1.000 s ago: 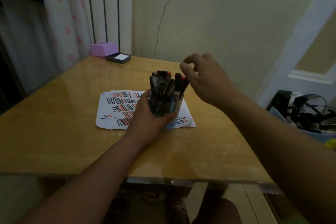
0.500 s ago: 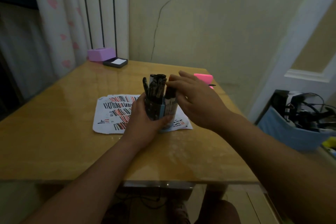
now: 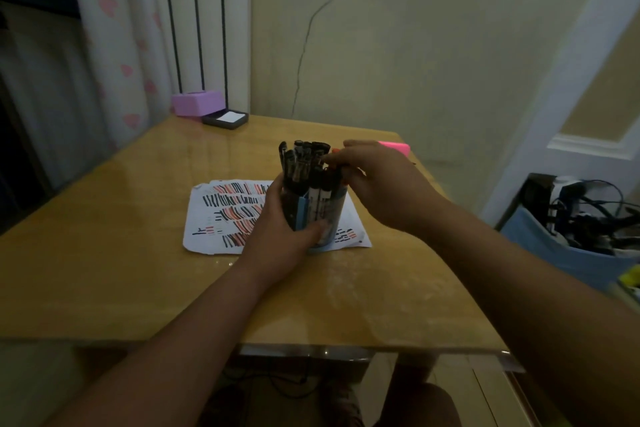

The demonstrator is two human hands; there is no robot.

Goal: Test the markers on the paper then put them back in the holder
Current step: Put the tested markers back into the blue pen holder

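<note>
Right hand (image 3: 384, 191) shifted right, pinching black capped markers (image 3: 301, 163), left hand (image 3: 280, 232) gripping clear cylindrical holder (image 3: 329, 210) on scribbled white paper (image 3: 214, 218)

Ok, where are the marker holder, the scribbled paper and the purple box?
marker holder (image 3: 329, 211): head view, on its clear side wall.
paper (image 3: 207, 218): head view, on its left half, among the strokes.
purple box (image 3: 196, 102): head view, on its front face.

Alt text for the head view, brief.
A person's left hand grips a holder full of markers, standing on a paper covered in black and red strokes on a table; the right hand touches the marker tops.
</note>
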